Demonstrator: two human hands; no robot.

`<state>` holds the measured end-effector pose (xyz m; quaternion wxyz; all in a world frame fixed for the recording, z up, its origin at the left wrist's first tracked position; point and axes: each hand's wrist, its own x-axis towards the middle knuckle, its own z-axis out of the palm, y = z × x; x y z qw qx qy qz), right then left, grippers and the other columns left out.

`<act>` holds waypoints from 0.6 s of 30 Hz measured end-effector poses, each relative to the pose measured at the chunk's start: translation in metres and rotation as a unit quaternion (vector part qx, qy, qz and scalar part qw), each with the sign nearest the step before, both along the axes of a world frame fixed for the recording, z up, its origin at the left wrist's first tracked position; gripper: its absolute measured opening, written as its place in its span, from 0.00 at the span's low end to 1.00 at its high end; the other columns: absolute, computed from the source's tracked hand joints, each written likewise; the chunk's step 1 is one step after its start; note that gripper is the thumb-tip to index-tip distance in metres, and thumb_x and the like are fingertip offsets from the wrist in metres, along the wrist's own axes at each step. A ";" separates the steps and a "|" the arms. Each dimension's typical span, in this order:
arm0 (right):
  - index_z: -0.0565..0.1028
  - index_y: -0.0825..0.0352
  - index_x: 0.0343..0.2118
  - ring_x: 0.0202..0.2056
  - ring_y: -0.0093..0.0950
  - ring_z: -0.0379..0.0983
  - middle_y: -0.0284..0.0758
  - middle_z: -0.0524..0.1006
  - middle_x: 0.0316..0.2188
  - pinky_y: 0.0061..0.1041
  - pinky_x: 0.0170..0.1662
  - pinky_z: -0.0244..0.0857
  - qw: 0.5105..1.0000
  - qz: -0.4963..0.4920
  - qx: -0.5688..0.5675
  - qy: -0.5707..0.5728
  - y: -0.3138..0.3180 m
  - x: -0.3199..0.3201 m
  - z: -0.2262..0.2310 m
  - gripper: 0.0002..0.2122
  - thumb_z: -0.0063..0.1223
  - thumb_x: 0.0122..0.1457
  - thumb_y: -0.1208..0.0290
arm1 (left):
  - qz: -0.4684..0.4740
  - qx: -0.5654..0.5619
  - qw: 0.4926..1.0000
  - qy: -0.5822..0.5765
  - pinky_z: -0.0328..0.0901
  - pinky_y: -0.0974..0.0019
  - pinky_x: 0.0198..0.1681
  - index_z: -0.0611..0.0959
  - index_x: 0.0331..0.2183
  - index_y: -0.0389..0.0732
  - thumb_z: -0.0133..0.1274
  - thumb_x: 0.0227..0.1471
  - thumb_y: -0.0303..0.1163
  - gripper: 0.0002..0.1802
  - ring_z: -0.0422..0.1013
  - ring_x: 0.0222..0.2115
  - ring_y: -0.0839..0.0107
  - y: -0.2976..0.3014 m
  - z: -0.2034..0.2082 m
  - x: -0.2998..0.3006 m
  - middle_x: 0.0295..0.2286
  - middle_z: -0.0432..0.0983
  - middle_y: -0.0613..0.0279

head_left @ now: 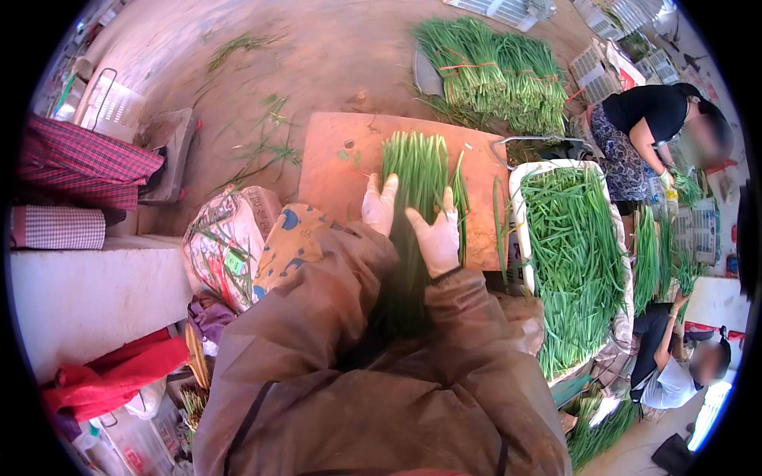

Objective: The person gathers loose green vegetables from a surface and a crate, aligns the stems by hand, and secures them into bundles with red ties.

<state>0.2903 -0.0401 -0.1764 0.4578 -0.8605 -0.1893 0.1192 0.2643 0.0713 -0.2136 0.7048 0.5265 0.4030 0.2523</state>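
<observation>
A thick sheaf of garlic chives (417, 170) lies lengthwise on an orange-brown board (329, 151), pale stem ends pointing away and leaves trailing toward my lap. My left hand (379, 206), in a pale glove, rests against the left side of the sheaf with thumb and fingers apart. On the other side, my gloved right hand (438, 238) is spread, thumb toward the leaves and fingers pointing away. Neither hand is closed round the stems. A few loose stalks (459, 190) lie on the board to the right. The leaf ends blur into shadow between my brown sleeves.
To the right stands a lined crate (520, 230) full of loose green leaves (571, 254). Banded bundles (492, 75) are stacked beyond the board. Two people, one in black (651, 119) and one in grey (671, 385), handle greens at right. A stuffed sack (226, 238) sits left.
</observation>
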 end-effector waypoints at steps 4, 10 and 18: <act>0.62 0.69 0.57 0.50 0.45 0.64 0.51 0.67 0.49 0.36 0.53 0.58 0.992 0.035 -0.017 -0.116 -0.021 -0.004 -0.055 0.26 0.51 0.55 0.72 | -0.144 0.322 0.930 0.106 0.50 0.56 0.59 0.53 0.58 0.27 0.55 0.49 0.45 0.46 0.53 0.57 0.44 -0.026 -0.019 0.001 0.54 0.55 0.32; 0.68 0.71 0.49 0.46 0.44 0.68 0.49 0.71 0.45 0.38 0.50 0.62 0.973 0.006 -0.020 -0.229 -0.036 -0.008 -0.022 0.24 0.55 0.47 0.71 | -0.123 0.382 0.912 0.082 0.57 0.55 0.54 0.57 0.56 0.29 0.57 0.45 0.36 0.42 0.63 0.50 0.52 -0.010 -0.061 0.010 0.51 0.62 0.40; 0.72 0.64 0.47 0.47 0.38 0.69 0.41 0.73 0.44 0.33 0.50 0.62 0.985 0.054 0.016 -0.160 -0.190 -0.046 0.103 0.17 0.54 0.54 0.68 | -0.166 0.506 0.829 0.173 0.46 0.56 0.62 0.45 0.59 0.27 0.62 0.44 0.41 0.56 0.46 0.60 0.47 -0.012 -0.038 0.013 0.58 0.46 0.34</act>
